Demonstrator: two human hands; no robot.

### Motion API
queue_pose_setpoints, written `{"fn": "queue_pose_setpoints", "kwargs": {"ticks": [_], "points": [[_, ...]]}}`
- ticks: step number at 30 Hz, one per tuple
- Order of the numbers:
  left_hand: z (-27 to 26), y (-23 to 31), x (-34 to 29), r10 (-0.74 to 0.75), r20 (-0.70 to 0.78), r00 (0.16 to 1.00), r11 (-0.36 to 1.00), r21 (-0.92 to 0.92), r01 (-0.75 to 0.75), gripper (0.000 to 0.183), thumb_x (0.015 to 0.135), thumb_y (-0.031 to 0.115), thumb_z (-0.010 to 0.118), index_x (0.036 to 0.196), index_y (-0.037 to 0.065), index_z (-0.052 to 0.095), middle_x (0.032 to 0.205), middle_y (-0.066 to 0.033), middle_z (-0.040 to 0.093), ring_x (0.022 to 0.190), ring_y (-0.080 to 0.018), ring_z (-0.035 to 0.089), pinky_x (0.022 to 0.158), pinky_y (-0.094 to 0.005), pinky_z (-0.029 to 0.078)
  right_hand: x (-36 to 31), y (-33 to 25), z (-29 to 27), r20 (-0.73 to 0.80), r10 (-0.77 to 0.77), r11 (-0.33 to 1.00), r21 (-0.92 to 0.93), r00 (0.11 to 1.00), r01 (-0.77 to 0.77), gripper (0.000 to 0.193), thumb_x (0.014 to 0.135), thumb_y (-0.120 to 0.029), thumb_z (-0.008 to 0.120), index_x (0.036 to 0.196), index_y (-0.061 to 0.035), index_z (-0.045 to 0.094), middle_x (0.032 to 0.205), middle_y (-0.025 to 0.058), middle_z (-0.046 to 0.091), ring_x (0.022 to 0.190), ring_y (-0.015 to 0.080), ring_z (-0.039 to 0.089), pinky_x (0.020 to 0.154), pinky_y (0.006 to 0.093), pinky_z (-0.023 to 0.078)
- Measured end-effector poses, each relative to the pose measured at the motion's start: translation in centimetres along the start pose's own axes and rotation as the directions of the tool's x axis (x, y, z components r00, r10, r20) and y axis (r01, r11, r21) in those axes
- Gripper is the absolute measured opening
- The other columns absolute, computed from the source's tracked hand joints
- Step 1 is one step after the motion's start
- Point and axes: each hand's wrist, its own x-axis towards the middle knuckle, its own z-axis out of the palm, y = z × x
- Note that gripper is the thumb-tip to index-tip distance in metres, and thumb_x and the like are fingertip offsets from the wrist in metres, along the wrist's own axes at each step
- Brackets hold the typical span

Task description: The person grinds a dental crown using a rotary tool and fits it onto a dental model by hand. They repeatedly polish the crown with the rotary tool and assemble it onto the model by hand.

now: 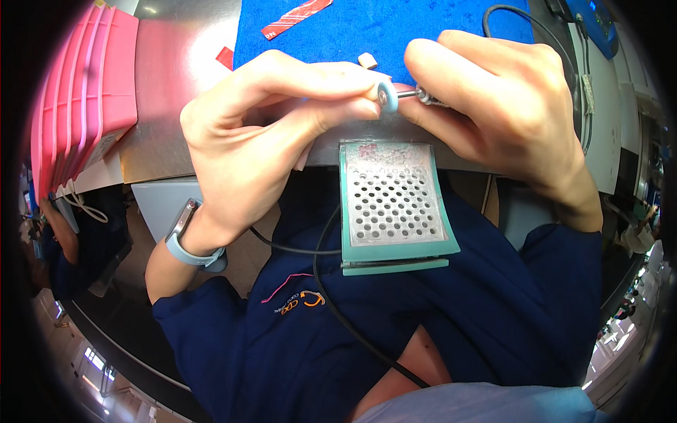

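Observation:
My right hand [501,92] is closed around a rotary handpiece [431,97], whose body is mostly hidden by the fingers. A thin metal shank sticks out of it to the left, carrying a pale blue grinding wheel [388,97]. Thumb and forefinger of my left hand [261,120] are pinched together right at the wheel's left face. Whatever lies between those fingertips is hidden or too small to name. Just beyond the wheel, a small beige block [367,60] rests on the blue towel [395,32].
Below my hands, a perforated metal plate in a green frame [395,204] juts from the metal bench [180,92] toward me. Red printed strips [296,17] lie on the towel. A pink ribbed bin [88,92] stands left; a black cable [529,15] and blue device [596,25] are right.

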Motion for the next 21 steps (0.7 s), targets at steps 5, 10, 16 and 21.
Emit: {"fn": "queue_pose_setpoints", "kwargs": {"ticks": [5, 10, 16, 21], "points": [[-0.12, -0.32, -0.13, 0.018, -0.006, 1.0, 0.999, 0.029, -0.018, 0.015, 0.084, -0.009, 0.065, 0.096, -0.001, 0.063, 0.101, -0.0193, 0.069, 0.062, -0.0055, 0.061, 0.042, -0.0152, 0.041, 0.42, 0.19, -0.18, 0.034, 0.034, 0.999, -0.025, 0.999, -0.033, 0.027, 0.068, -0.016, 0.079, 0.085, -0.0035, 0.062, 0.06, 0.0047, 0.05, 0.047, 0.0199, 0.051, 0.043, 0.032, 0.04], [-0.23, -0.22, -0.06, 0.004, 0.005, 1.0, 1.0, 0.017, -0.004, 0.015, 0.084, -0.009, 0.065, 0.096, -0.001, 0.062, 0.1, -0.0192, 0.069, 0.062, -0.0056, 0.061, 0.042, -0.0153, 0.04, 0.42, 0.22, 0.05, -0.008, 0.013, 1.0, -0.018, 1.0, -0.013, 0.028, 0.068, -0.017, 0.08, 0.084, -0.0036, 0.062, 0.06, 0.0045, 0.05, 0.047, 0.0197, 0.051, 0.042, 0.0318, 0.039], [-0.32, -0.1, -0.23, -0.015, -0.003, 1.0, 1.0, -0.002, 0.015, 0.015, 0.084, -0.01, 0.064, 0.096, -0.001, 0.062, 0.099, -0.019, 0.069, 0.059, -0.0046, 0.057, 0.043, -0.0153, 0.039, 0.56, 0.05, -0.25, 0.038, 0.003, 0.999, -0.047, 0.999, -0.001, 0.027, 0.065, -0.012, 0.079, 0.084, -0.0035, 0.062, 0.061, 0.004, 0.049, 0.048, 0.0187, 0.052, 0.043, 0.0309, 0.041], [-0.43, -0.05, -0.16, -0.015, 0.015, 1.0, 1.0, -0.008, 0.015, 0.014, 0.085, -0.01, 0.063, 0.096, -0.001, 0.062, 0.099, -0.0192, 0.069, 0.06, -0.0049, 0.058, 0.043, -0.0152, 0.04, 0.34, 0.18, 0.13, -0.034, -0.038, 0.999, -0.015, 0.999, 0.037, 0.028, 0.065, -0.014, 0.08, 0.084, -0.0038, 0.062, 0.062, 0.0041, 0.05, 0.048, 0.0187, 0.052, 0.043, 0.0303, 0.041]]}}
